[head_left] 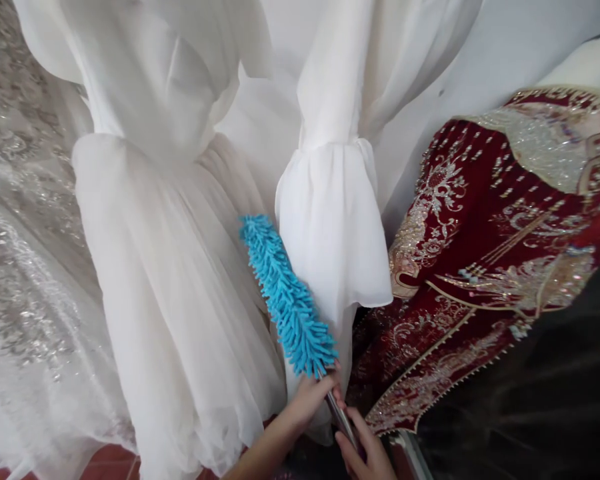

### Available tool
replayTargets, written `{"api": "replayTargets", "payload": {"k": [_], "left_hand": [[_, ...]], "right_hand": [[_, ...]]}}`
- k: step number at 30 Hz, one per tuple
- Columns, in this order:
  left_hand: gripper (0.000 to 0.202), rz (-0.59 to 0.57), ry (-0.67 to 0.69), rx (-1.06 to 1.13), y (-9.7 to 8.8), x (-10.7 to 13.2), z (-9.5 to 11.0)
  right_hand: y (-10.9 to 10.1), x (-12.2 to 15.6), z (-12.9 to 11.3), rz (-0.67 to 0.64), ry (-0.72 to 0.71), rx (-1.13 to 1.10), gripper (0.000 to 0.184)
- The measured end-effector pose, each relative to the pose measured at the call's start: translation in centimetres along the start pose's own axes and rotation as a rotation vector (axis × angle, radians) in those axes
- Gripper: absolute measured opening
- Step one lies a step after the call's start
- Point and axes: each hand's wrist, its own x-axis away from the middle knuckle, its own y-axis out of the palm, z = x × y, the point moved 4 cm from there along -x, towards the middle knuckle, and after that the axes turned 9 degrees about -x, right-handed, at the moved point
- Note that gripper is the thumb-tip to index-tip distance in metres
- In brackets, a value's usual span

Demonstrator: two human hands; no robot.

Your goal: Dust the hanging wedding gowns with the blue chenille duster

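A blue microfibre duster (291,300) with a fluffy head slants up and to the left from my hands. My left hand (313,393) is closed round the metal handle just below the fluffy head. Lower down the same handle, my right hand (363,445) grips it near its end. The duster's head lies in front of the gap between a long white gown (175,287) on the left and a white dress with a flared sleeve (330,220) on the right. Whether its fibres touch the fabric, I cannot tell.
At the far left hangs a sequinned, silvery gown (25,267). To the right is a dark red outfit (480,220) with gold and silver embroidery, and below it dark fabric (525,387). A pale wall (510,40) stands behind; reddish floor (107,461) shows at the bottom.
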Motion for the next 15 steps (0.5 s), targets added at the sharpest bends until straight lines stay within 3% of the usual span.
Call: {"api": "replayTargets", "payload": {"k": [5, 8, 11, 15], "left_hand": [[0.037, -0.131, 0.212, -0.062, 1.5, 0.8, 7.9], [0.037, -0.174, 0.306, -0.103, 2.3, 0.7, 11.0], [0.037, -0.198, 0.323, -0.105, 2.7, -0.1, 11.6], [0.038, -0.156, 0.251, -0.029, 2.4, -1.5, 8.8]], "right_hand": [[0.3, -1.4, -6.6, -0.05, -0.026, -0.037, 0.048], [0.4, -2.3, -9.5, -0.077, -0.086, -0.053, 0.041], [0.3, -2.9, -10.2, -0.062, -0.1, -0.075, 0.042], [0.4, -2.8, -7.8, -0.039, -0.026, -0.117, 0.046]]}}
